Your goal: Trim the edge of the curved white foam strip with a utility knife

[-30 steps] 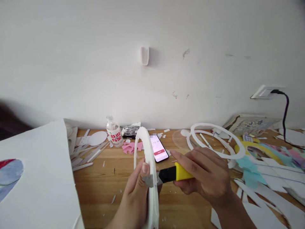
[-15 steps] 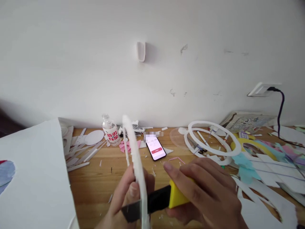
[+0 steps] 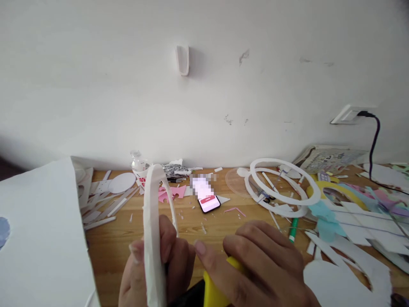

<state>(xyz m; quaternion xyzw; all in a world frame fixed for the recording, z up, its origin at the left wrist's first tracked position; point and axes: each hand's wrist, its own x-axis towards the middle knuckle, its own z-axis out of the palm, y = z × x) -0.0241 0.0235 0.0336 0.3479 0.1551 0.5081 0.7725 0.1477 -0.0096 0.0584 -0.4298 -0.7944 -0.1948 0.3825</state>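
A white foam ring [image 3: 151, 230] stands nearly edge-on in front of me, its arc rising above the desk. My left hand [image 3: 179, 260] is closed round the ring, thumb on the near side and fingers through the loop. In my right hand [image 3: 268, 264] is a yellow utility knife [image 3: 214, 292], gripped low at the bottom of the view. Its dark blade points left toward the ring's lower part; the tip is out of sight, so I cannot tell whether it touches the foam.
A lit phone [image 3: 209, 204] lies mid-desk [image 3: 128, 238]. Behind the ring stands a plastic bottle [image 3: 137, 164]. White rings [image 3: 315, 196], a green marker [image 3: 293, 230] and paper cutouts [image 3: 361, 226] crowd the right. A big white board [image 3: 41, 221] covers the left.
The ring and my left hand have moved left, and the ring has turned to show more of its inner side. The knife has dropped lower and left; its blade no longer crosses the ring visibly.
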